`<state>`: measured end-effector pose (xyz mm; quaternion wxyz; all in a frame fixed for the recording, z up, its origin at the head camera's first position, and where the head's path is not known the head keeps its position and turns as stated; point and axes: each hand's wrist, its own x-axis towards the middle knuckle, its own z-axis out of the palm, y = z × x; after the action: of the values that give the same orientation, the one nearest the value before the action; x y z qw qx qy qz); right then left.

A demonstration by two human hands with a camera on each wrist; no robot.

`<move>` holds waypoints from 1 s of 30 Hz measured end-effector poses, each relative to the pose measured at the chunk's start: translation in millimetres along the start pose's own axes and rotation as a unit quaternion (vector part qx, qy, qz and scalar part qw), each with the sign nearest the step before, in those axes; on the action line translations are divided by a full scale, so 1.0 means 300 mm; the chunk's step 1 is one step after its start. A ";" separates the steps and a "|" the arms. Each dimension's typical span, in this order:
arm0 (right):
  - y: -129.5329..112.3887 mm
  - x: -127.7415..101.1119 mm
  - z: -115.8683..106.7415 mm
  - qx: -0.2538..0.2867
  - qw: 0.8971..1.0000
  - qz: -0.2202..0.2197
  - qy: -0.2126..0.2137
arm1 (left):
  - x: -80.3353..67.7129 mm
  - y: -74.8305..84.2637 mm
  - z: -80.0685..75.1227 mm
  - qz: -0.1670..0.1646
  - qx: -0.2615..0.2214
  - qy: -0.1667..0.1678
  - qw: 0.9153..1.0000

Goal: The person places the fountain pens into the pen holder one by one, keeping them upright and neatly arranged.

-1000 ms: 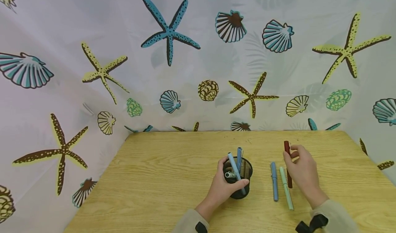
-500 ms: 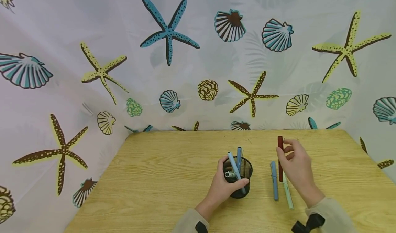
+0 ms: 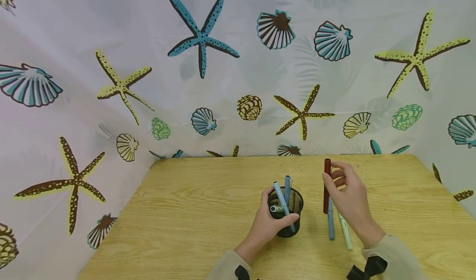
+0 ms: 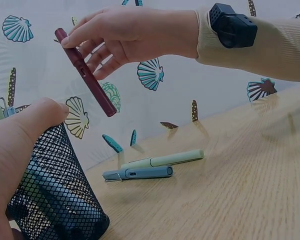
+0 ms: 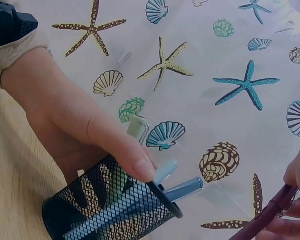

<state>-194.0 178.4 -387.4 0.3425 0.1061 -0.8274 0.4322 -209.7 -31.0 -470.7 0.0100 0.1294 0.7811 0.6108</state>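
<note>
My left hand (image 3: 265, 220) grips a black mesh pen holder (image 4: 65, 190) standing on the table, its thumb across the near side of the rim. Inside the holder lean a light blue pen (image 3: 281, 198), a darker blue pen (image 3: 287, 189) and a pale green pen (image 5: 137, 128). My right hand (image 3: 349, 191) pinches a dark red pen (image 4: 85, 72) near its upper end, held raised above the table to the right of the holder. Below it, a blue pen (image 4: 140, 173) and a light green pen (image 4: 165, 159) lie side by side on the wood.
The wooden table (image 3: 186, 214) stretches out on both sides of the hands. Behind it and at the sides hangs a white cloth (image 3: 230, 73) printed with starfish and shells. Black wrist devices (image 4: 232, 26) sit over the beige sleeves.
My right hand has lifted the red pen off the table and carried it left, from beside the green pen to over the blue one. The left hand keeps its grip on the holder.
</note>
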 end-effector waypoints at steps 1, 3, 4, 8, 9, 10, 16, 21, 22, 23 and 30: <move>-0.001 0.001 0.003 0.005 1.000 -0.004 0.001 | 0.001 -0.001 0.002 -0.002 0.001 -0.001 1.000; -0.003 0.002 0.008 0.017 1.000 -0.019 -0.001 | 0.003 -0.001 0.004 -0.002 0.001 -0.002 1.000; -0.004 0.003 0.011 0.023 0.999 -0.028 -0.003 | 0.004 -0.001 0.004 -0.002 0.000 -0.002 1.000; -0.016 0.004 0.022 0.048 0.997 -0.061 -0.013 | 0.003 0.003 0.001 0.003 -0.002 -0.004 1.000; -0.023 0.004 0.025 0.054 0.996 -0.068 -0.014 | 0.002 0.003 0.000 0.003 -0.002 -0.003 1.000; -0.031 0.004 0.027 0.059 0.995 -0.075 -0.012 | 0.001 0.004 -0.001 0.004 -0.001 -0.003 1.000; -0.129 0.007 0.021 0.111 0.987 -0.118 -0.007 | -0.002 0.000 -0.005 0.007 0.001 -0.005 1.000; -0.165 0.007 0.031 0.146 0.981 -0.131 -0.006 | -0.003 -0.002 -0.006 0.010 0.000 -0.006 1.000; -0.168 0.006 0.035 0.151 0.980 -0.132 -0.008 | -0.004 0.000 -0.006 0.008 0.001 -0.006 1.000; -0.170 0.006 0.040 0.155 0.979 -0.132 -0.008 | -0.004 0.001 -0.007 0.006 0.002 -0.005 1.000; -0.168 -0.003 0.071 0.152 0.980 -0.125 -0.017 | -0.005 0.006 -0.010 0.000 0.007 -0.005 1.000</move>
<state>-179.7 131.1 -363.8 0.3599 0.2664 -0.7381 0.5047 -208.5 -33.9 -468.4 0.0130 0.1320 0.7850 0.6051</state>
